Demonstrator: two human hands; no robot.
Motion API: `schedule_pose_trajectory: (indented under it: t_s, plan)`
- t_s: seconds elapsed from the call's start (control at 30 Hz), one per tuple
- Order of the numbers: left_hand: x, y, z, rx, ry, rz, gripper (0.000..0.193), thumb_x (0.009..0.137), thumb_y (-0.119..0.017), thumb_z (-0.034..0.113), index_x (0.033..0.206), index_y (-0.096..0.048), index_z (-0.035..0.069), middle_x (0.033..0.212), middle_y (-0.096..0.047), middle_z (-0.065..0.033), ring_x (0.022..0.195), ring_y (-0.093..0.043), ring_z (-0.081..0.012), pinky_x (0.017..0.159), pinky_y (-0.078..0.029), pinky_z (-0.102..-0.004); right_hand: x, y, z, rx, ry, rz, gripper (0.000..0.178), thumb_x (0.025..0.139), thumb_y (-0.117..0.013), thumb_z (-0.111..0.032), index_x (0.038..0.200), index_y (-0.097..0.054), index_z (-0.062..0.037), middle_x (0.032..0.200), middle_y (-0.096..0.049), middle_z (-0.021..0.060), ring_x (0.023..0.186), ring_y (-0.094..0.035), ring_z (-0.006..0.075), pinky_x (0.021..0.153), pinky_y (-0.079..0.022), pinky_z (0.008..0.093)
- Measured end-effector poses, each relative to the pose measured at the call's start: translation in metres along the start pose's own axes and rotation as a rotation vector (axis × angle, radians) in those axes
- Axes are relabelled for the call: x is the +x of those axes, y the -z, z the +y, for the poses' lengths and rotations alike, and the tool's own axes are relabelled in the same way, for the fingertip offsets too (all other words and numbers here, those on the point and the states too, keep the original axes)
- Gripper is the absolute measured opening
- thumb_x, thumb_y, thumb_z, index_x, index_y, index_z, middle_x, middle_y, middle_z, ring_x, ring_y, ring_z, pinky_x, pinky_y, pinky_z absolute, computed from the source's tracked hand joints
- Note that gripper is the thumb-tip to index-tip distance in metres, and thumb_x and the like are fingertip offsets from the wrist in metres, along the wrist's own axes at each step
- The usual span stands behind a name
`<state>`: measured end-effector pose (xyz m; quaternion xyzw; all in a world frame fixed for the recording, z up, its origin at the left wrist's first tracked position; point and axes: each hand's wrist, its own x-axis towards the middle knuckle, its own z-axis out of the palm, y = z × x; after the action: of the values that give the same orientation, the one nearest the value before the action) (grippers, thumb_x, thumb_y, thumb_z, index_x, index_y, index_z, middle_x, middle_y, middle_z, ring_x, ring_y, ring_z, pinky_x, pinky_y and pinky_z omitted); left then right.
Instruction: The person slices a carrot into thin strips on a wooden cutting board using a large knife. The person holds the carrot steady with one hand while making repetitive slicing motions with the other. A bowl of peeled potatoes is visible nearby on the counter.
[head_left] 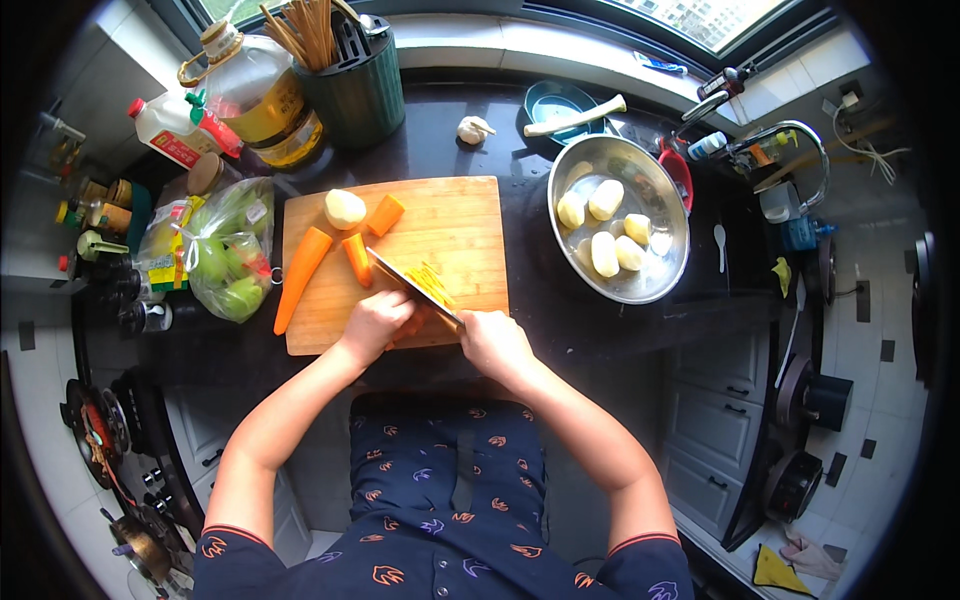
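The board [470, 215] is wood, the bowl [612, 160] glossy metal.

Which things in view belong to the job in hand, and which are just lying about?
In the job: right hand, gripping the knife; left hand, beside the blade; cutting board; orange shreds; carrot pieces.

Apparently just lying about: garlic bulb; bagged green vegetables; oil jug; white spoon; perhaps the steel bowl with peeled potatoes.

Daylight falls from the window [705, 18] ahead of the right hand [497, 347]; the steel bowl [657, 185] to its right glints; outer edges bow into black.
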<state>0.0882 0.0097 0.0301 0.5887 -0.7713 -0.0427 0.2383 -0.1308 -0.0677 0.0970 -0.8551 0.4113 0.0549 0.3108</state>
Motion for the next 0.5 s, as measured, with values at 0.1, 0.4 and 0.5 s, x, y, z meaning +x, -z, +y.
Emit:
schedule_pose_trajectory:
  t_s: [0.1,0.4,0.5]
  plan:
    - [0.000,-0.001,0.000,-0.021,0.001,0.018,0.013,0.075,-0.076,0.016,0.084,-0.067,0.014,0.084,-0.065,-0.0036,0.076,-0.067,-0.0215,0.063,-0.057,-0.0332,-0.005,0.005,-0.005,0.012,0.001,0.017,0.018,0.095,-0.057,-0.017,0.101,-0.069,-0.0043,0.080,-0.070,0.0231,0.078,-0.070,0.0414,0.073,-0.057,0.0516]
    - [0.003,-0.004,0.002,0.019,0.002,0.088,0.010,0.085,-0.073,0.018,0.081,-0.067,0.011,0.082,-0.068,-0.0036,0.075,-0.069,-0.0206,0.063,-0.058,-0.0330,-0.019,0.015,-0.004,0.002,0.044,0.050,0.020,0.096,-0.054,-0.017,0.094,-0.069,-0.0032,0.077,-0.070,0.0230,0.074,-0.071,0.0407,0.069,-0.058,0.0508]
    - [0.003,-0.005,0.004,0.034,0.003,0.099,0.009,0.085,-0.074,0.019,0.082,-0.068,0.012,0.081,-0.068,-0.0032,0.074,-0.068,-0.0202,0.063,-0.058,-0.0323,-0.018,0.012,0.000,0.006,0.057,0.057,0.020,0.096,-0.054,-0.017,0.093,-0.069,-0.0032,0.077,-0.070,0.0231,0.075,-0.071,0.0407,0.068,-0.058,0.0510]
